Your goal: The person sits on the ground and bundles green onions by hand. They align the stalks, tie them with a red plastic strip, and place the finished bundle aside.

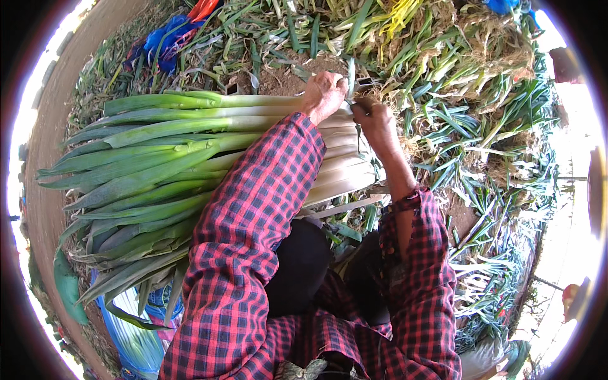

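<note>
A broad row of large leeks lies side by side before me, green leaves to the left and white shanks to the right. My left hand is closed over the far shanks and pinches a strip of green leaf that stands up between the hands. Just right of it, my right hand grips the same strip near the root ends. A thin dark green strand hangs below the right hand along the shanks. Fingertips of both hands are partly hidden.
Cut leek leaves and rooty trimmings cover the ground beyond and to the right. Blue netting lies at the upper left, yellow netting at the top. A blue bag of leeks stands at the lower left, beside a dirt path.
</note>
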`<act>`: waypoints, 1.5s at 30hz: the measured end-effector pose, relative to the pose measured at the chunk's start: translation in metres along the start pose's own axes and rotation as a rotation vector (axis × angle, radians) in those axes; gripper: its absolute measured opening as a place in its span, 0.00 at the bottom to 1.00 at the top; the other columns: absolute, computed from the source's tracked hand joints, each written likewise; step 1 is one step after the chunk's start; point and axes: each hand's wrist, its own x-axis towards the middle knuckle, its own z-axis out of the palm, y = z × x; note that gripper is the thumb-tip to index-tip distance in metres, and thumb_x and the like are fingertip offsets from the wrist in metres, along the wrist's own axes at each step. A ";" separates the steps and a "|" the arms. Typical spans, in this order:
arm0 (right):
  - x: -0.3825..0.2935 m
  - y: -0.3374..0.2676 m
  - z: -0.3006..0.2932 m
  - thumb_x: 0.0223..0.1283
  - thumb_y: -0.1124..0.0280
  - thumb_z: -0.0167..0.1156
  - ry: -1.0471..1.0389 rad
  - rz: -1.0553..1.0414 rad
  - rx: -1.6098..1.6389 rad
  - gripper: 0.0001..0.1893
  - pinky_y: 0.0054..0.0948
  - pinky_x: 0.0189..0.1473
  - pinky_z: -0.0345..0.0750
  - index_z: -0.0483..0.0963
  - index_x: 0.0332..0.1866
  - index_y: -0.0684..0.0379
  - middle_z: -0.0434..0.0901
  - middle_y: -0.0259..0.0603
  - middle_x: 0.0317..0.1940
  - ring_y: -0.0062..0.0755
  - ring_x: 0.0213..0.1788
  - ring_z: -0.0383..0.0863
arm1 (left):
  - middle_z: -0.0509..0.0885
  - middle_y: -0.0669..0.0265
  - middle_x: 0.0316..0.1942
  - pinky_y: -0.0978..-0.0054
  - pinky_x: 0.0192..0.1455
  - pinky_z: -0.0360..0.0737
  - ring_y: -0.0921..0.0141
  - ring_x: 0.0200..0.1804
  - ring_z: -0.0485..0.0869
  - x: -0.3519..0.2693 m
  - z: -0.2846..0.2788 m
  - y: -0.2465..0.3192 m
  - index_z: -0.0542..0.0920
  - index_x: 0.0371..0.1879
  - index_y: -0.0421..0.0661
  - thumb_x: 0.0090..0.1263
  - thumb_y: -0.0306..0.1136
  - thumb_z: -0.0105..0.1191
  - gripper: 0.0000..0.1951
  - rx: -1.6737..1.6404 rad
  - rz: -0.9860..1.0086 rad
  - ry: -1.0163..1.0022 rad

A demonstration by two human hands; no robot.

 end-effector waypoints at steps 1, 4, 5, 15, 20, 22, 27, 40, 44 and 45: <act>-0.002 -0.001 0.000 0.66 0.69 0.63 -0.022 -0.082 -0.052 0.12 0.37 0.50 0.84 0.85 0.50 0.63 0.89 0.54 0.41 0.43 0.44 0.91 | 0.87 0.49 0.32 0.56 0.44 0.81 0.50 0.40 0.86 0.000 -0.001 -0.001 0.87 0.34 0.45 0.75 0.46 0.52 0.18 0.113 0.085 0.005; -0.003 -0.006 0.002 0.64 0.73 0.63 -0.069 -0.101 0.053 0.14 0.35 0.49 0.84 0.84 0.52 0.62 0.89 0.53 0.42 0.42 0.42 0.91 | 0.87 0.50 0.32 0.56 0.44 0.81 0.50 0.39 0.86 -0.003 -0.003 -0.001 0.87 0.34 0.44 0.74 0.44 0.53 0.16 -0.065 -0.078 -0.069; -0.004 -0.007 0.001 0.63 0.74 0.63 -0.017 -0.121 0.146 0.14 0.35 0.48 0.84 0.83 0.53 0.62 0.89 0.52 0.41 0.42 0.40 0.90 | 0.87 0.50 0.32 0.55 0.44 0.81 0.49 0.39 0.86 -0.004 -0.004 -0.001 0.87 0.34 0.44 0.74 0.44 0.54 0.16 -0.075 -0.064 -0.053; -0.016 0.008 0.008 0.63 0.78 0.65 0.081 -0.333 0.002 0.05 0.32 0.43 0.82 0.83 0.43 0.62 0.84 0.44 0.40 0.36 0.38 0.87 | 0.86 0.52 0.30 0.57 0.41 0.80 0.53 0.35 0.86 -0.002 -0.016 0.001 0.86 0.38 0.43 0.75 0.46 0.54 0.17 -0.219 -0.092 -0.155; 0.010 0.015 0.008 0.74 0.65 0.59 0.124 0.288 0.395 0.12 0.24 0.29 0.77 0.84 0.39 0.61 0.85 0.34 0.25 0.22 0.26 0.82 | 0.86 0.51 0.32 0.59 0.44 0.79 0.56 0.38 0.86 0.001 -0.051 0.001 0.85 0.36 0.42 0.71 0.44 0.58 0.15 0.128 -0.006 -0.406; 0.017 0.014 0.010 0.72 0.63 0.59 0.141 0.196 0.282 0.11 0.29 0.30 0.78 0.84 0.41 0.60 0.86 0.37 0.26 0.27 0.27 0.85 | 0.84 0.53 0.35 0.58 0.46 0.80 0.53 0.42 0.85 0.003 -0.054 0.005 0.85 0.36 0.43 0.70 0.43 0.61 0.14 0.100 0.110 -0.295; 0.016 0.012 0.014 0.70 0.62 0.59 -0.158 -0.425 -0.744 0.14 0.43 0.37 0.81 0.81 0.38 0.64 0.84 0.51 0.29 0.45 0.30 0.85 | 0.82 0.56 0.50 0.59 0.54 0.81 0.55 0.50 0.84 0.005 -0.037 0.021 0.84 0.38 0.39 0.67 0.32 0.65 0.09 0.048 0.412 0.013; 0.015 0.026 -0.007 0.63 0.68 0.65 -0.095 0.048 0.415 0.09 0.32 0.36 0.82 0.86 0.40 0.62 0.87 0.39 0.27 0.25 0.30 0.87 | 0.88 0.69 0.35 0.77 0.41 0.81 0.77 0.37 0.84 0.004 -0.041 -0.004 0.85 0.46 0.40 0.77 0.44 0.61 0.17 -0.588 -0.188 -0.436; 0.016 0.036 -0.009 0.56 0.78 0.64 -0.004 -0.184 0.108 0.08 0.39 0.41 0.82 0.83 0.41 0.61 0.85 0.44 0.32 0.42 0.36 0.86 | 0.88 0.69 0.31 0.78 0.37 0.79 0.79 0.33 0.82 0.010 -0.030 -0.021 0.86 0.41 0.39 0.79 0.44 0.58 0.17 -0.565 -0.197 -0.107; 0.017 0.036 -0.008 0.54 0.79 0.63 0.093 -0.271 -0.029 0.09 0.41 0.41 0.81 0.83 0.41 0.61 0.85 0.46 0.32 0.47 0.37 0.86 | 0.88 0.66 0.31 0.74 0.38 0.80 0.77 0.33 0.83 0.009 -0.026 -0.023 0.86 0.42 0.39 0.79 0.39 0.58 0.14 -0.469 -0.243 -0.143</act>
